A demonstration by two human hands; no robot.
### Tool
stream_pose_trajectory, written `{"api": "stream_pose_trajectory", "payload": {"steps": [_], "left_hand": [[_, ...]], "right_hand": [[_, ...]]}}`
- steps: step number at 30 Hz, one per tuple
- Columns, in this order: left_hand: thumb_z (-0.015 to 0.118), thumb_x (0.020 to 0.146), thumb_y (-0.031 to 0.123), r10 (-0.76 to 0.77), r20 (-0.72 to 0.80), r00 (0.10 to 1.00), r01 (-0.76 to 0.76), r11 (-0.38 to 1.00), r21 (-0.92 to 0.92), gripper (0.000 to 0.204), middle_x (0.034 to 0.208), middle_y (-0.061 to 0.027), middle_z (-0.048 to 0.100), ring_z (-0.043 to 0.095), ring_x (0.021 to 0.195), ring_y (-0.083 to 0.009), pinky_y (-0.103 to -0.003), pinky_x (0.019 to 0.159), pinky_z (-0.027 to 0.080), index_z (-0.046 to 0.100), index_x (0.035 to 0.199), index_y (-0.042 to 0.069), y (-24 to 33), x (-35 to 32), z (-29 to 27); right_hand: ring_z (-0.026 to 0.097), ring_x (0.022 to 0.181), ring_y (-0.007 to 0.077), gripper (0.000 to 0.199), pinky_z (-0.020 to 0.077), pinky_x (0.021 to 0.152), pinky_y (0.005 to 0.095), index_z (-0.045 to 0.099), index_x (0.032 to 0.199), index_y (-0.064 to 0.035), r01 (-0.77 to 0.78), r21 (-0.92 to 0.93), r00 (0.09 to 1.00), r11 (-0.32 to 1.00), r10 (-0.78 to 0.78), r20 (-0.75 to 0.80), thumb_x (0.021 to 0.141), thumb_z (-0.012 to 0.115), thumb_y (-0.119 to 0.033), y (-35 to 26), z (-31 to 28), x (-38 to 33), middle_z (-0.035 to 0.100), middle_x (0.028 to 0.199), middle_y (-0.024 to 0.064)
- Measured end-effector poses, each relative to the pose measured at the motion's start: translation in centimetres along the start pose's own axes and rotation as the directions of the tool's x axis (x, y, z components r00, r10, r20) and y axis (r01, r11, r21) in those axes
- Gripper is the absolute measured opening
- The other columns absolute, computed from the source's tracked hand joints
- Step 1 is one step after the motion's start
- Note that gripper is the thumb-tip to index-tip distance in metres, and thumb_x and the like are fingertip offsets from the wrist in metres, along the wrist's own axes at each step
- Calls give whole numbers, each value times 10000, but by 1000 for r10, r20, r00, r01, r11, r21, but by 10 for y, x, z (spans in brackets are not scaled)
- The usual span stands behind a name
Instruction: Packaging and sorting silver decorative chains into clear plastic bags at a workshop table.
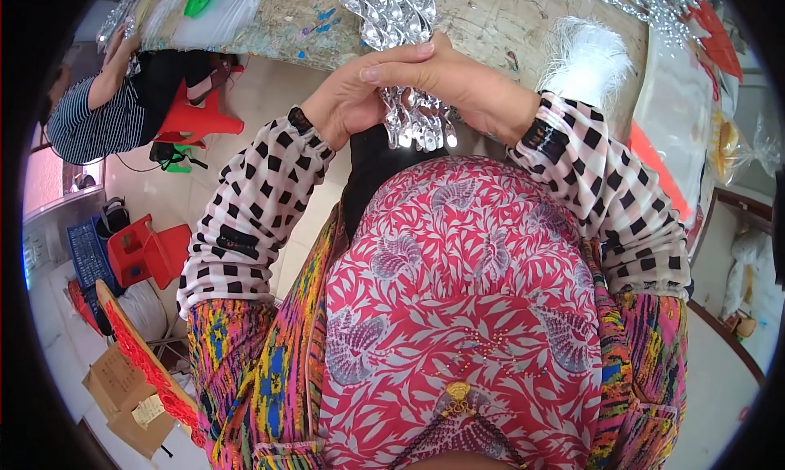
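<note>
A bundle of shiny silver strands (394, 16), with curling leaf-like pieces and clear round beads, lies over the near edge of the worktable (482, 12). Its lower ends dangle past the edge, below my hands. My left hand (350, 94) is closed round the bundle from the left, its thumb lying over the top. From the right, my right hand (468, 84) closes on the same bundle, and its fingers cross the left hand. The hands overlap, so the middle of the bundle is mostly hidden. Checked sleeve covers run up both my forearms.
White fine strands (590, 60) lie right of my right hand. More silver strands (625, 2) and a red piece (713, 38) are farther right. A person in a striped top (90, 118) sits at far left by a red stool (192, 117). A red chair (149, 251) stands lower left.
</note>
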State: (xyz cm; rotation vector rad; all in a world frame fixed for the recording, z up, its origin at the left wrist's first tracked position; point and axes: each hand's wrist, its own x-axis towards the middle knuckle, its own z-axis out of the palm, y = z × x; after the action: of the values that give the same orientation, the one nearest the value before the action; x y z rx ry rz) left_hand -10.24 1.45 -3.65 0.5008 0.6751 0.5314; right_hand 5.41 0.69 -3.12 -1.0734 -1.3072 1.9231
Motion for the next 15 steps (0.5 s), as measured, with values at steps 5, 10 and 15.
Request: {"api": "stream_pose_trajectory", "payload": {"steps": [5, 10, 15], "left_hand": [[618, 860, 182, 165, -211, 963, -164, 986, 20, 312, 1017, -108, 620, 617, 894, -161, -285, 779, 512, 577, 1126, 24, -14, 0, 2], [637, 840, 197, 43, -159, 986, -49, 998, -37, 259, 917, -81, 645, 625, 816, -143, -263, 719, 514, 612, 1021, 14, -17, -4, 6], [609, 866, 190, -1, -31, 1000, -1, 998, -55, 264, 976, -57, 632, 598, 910, -134, -274, 788, 484, 602, 1079, 36, -32, -10, 9]], "right_hand": [[469, 1094, 246, 1006, 428, 894, 313, 160, 1204, 198, 15, 200, 1000, 980, -14, -5, 651, 815, -328, 7, -2, 6, 447, 1098, 230], [476, 1081, 254, 991, 422, 910, 318, 173, 1201, 190, -26, 8, 995, 1000, 26, -100, 640, 818, -311, 14, 0, -4, 445, 1113, 233], [544, 975, 166, 597, 457, 852, 327, 439, 1114, 78, 40, -114, 999, 993, -43, -21, 713, 775, -211, 17, 3, -23, 564, 1007, 140]]}}
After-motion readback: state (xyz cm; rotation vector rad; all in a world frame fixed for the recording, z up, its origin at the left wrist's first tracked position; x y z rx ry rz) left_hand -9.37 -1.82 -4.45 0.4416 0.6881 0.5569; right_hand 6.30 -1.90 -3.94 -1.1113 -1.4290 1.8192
